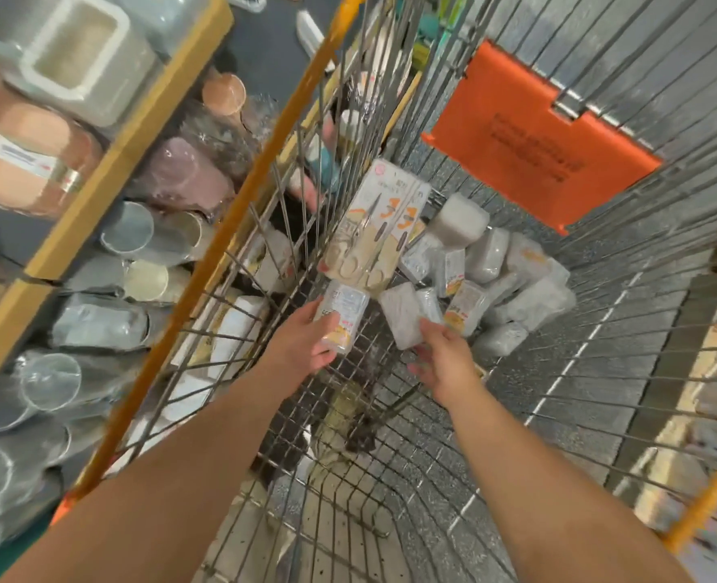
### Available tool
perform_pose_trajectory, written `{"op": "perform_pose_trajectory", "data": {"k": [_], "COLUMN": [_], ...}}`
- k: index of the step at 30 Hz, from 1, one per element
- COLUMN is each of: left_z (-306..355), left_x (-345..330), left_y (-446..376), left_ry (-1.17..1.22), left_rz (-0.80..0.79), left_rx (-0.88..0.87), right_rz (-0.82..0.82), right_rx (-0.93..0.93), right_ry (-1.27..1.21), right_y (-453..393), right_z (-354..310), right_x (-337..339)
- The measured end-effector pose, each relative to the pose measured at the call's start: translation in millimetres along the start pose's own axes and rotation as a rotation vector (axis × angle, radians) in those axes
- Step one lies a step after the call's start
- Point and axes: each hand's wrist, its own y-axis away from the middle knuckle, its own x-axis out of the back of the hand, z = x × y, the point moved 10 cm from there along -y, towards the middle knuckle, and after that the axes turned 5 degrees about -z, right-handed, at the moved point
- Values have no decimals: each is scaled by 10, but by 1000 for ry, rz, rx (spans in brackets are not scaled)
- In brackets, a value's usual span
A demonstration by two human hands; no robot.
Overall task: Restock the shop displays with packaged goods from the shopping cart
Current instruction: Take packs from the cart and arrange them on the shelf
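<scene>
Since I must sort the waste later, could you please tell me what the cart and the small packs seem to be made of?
The cart looks like bare metal wire: thin grey crossing rods. The small packs seem wrapped in clear glossy plastic film with printed labels; their whitish contents cannot be told.

Your cart (390, 435) is bare metal wire with a matt orange plastic flap (529, 140); its packs (529, 305) wear glossy clear film.

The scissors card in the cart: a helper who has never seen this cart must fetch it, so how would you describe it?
Look inside the wire shopping cart, at its left wall. Leaning there, above the left hand, stands the scissors card, tall and flat. Unlike the small clear wrapped packs heaped beside it, it is a long cream card with orange print, and metal scissors show through its front.
</scene>
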Motion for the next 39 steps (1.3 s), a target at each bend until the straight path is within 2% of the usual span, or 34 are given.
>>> {"op": "perform_pose_trajectory", "data": {"k": [5,9,12,14,16,19,21,26,34,39], "left_z": [277,513,683,793,920,1069,1086,863,46,-455], "left_x": [-11,-146,-231,-257,-208,-52,140,947,2844,3535], "left_y": [389,785,1077,1267,1464,1903,2232,3390,5796,7097], "left_ry": [-261,-173,-152,-164,-182,-257,-259,-149,57,111], "left_rz": [23,-65,-142,-164,-118,-90,-60,-43,322,474], "left_rx": [-39,-84,-137,-178,-218,-366,-443,-656,-776,-862], "right_rz": [-290,-467,-597,-582,-550,-462,-461,-611,-968,-1263], "right_rx": [-32,-2,153,234,277,340,398,532,576,616], "right_ry": [-221,-377,-455,-459,-454,-371,-316,-132,231,504], "right_y": [483,795,1114,1360,1559,1944,2206,3153,4956,6040], "right_z": [-329,-625,-1030,-1206,-1310,-1313,-1286,-927,218,930], "right_x": [-228,-232,-329,-375,-439,-562,-714,-1499,-3528,-4497]}}
